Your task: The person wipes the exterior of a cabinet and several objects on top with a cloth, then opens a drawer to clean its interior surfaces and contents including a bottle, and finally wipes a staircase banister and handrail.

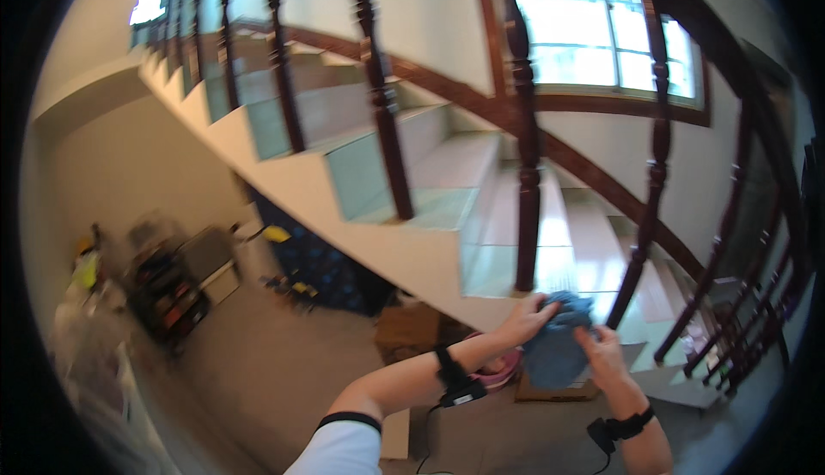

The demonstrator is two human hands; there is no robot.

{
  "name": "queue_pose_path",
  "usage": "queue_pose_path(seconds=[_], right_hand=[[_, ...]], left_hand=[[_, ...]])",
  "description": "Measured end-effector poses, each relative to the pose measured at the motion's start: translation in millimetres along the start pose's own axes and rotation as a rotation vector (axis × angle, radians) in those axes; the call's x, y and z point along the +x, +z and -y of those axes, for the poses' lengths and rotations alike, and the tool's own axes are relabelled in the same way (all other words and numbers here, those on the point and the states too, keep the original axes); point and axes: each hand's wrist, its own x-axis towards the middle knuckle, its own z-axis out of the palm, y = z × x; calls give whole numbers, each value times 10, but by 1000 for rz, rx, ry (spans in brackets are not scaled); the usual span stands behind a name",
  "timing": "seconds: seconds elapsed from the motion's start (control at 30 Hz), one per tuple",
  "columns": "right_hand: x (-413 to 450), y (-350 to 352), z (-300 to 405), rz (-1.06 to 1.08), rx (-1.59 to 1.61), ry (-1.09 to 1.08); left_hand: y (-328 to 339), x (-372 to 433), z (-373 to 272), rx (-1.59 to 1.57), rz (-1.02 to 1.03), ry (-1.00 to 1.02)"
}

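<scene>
A bunched blue-grey cloth (pixel 555 352) hangs in front of the open side of a tiled staircase. At its upper left, my left hand (pixel 536 319) grips the gathered top. Lower on the right edge, my right hand (pixel 602 349) pinches the fabric between thumb and fingers. The cloth's lower part droops over a view of the floor. Just above it, a dark turned-wood baluster (pixel 528 217) meets a stair tread (pixel 496 272). A second baluster (pixel 635 262) slants down close to my right hand. Black bands with small devices and cables circle both wrists.
A brown cardboard box (pixel 406 333) and a pink basin (pixel 496 378) sit below the stairs. A flat cardboard piece (pixel 551 392) lies beneath the cloth. A dark wooden handrail (pixel 728 50) curves at upper right. Stored goods (pixel 171 294) stand at the left wall.
</scene>
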Motion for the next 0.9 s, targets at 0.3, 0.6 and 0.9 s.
queue_pose_path(seconds=[0.3, 0.6, 0.9], right_hand=[[189, 421, 180, 110, 604, 167], [577, 898, 291, 78, 556, -33], [2130, 1223, 1270, -422, -442, -741]], left_hand=[[-204, -140, -149, -614, 219, -516], [-930, -471, -185, 55, 140, -80], [-1745, -587, -240, -23, -227, 32]])
